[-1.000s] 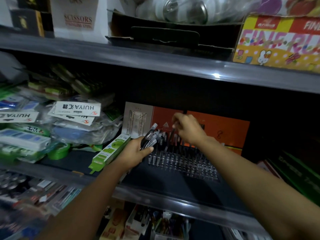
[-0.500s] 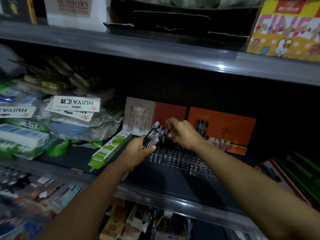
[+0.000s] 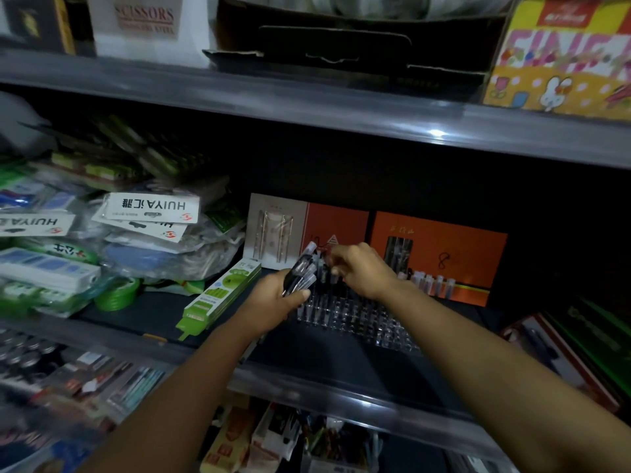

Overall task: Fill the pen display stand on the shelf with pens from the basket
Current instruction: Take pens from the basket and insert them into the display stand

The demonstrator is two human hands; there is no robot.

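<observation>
A clear pen display stand [image 3: 355, 315] with rows of empty slots sits on the dark middle shelf, with a few pens standing at its back left. My left hand [image 3: 273, 302] grips a bundle of dark pens with clear caps [image 3: 302, 273] just left of the stand. My right hand [image 3: 362, 268] reaches across to the tips of that bundle, fingers curled and pinching at one pen. The basket is not in view.
Orange pen boxes [image 3: 440, 254] stand behind the stand, with several clear-capped pens [image 3: 432, 283] before them. A green and white pack [image 3: 218, 298] lies left, next to bagged goods [image 3: 150, 230] and green tape [image 3: 117, 295]. Boxes [image 3: 587, 349] crowd the right. The upper shelf edge [image 3: 307, 110] overhangs.
My right hand has come down and left from above the stand's back rows to the pen bundle in my left hand. The view has shifted slightly.
</observation>
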